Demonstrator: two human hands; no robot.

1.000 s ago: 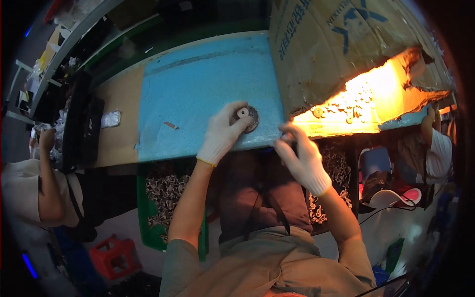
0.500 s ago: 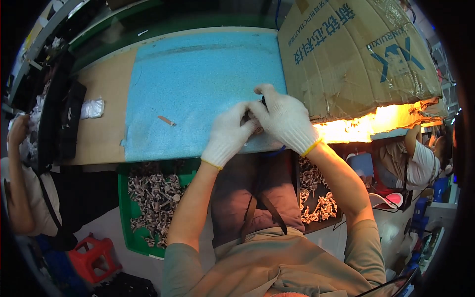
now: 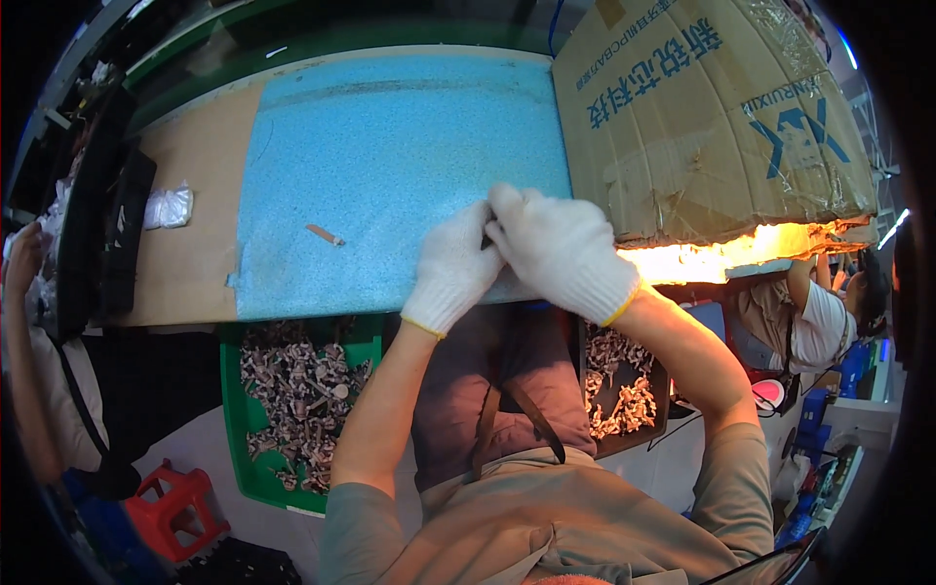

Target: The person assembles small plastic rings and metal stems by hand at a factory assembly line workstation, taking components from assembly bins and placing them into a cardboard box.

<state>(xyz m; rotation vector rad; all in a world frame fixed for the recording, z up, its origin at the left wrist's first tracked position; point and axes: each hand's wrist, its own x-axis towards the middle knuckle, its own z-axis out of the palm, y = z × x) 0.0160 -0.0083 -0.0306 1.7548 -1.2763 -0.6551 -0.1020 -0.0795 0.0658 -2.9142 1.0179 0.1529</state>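
Both my hands wear white knit gloves with yellow cuffs and meet above the near edge of the blue foam mat (image 3: 380, 175). My left hand (image 3: 454, 265) is closed, its thumb and fingertips pinched against the fingers of the other glove. Bent over from the right, my right hand (image 3: 564, 252) is closed too, its knuckles upward. Whatever lies between the fingertips is hidden by the gloves. A small flat tan tool (image 3: 324, 235), like a short blade, lies on the mat left of my hands.
A cardboard box (image 3: 712, 127) stands at the right, bright light glowing beneath it. Below the table edge are a green bin (image 3: 234, 390) and a dark tray (image 3: 655, 429), both holding many small parts. A white packet (image 3: 169, 208), a red stool (image 3: 175, 507) and two people are also around.
My right hand has rolled over and its fingers have folded in toward the left. A small dark bit seen earlier between the gloves is now hidden. The whole view has shifted slightly.
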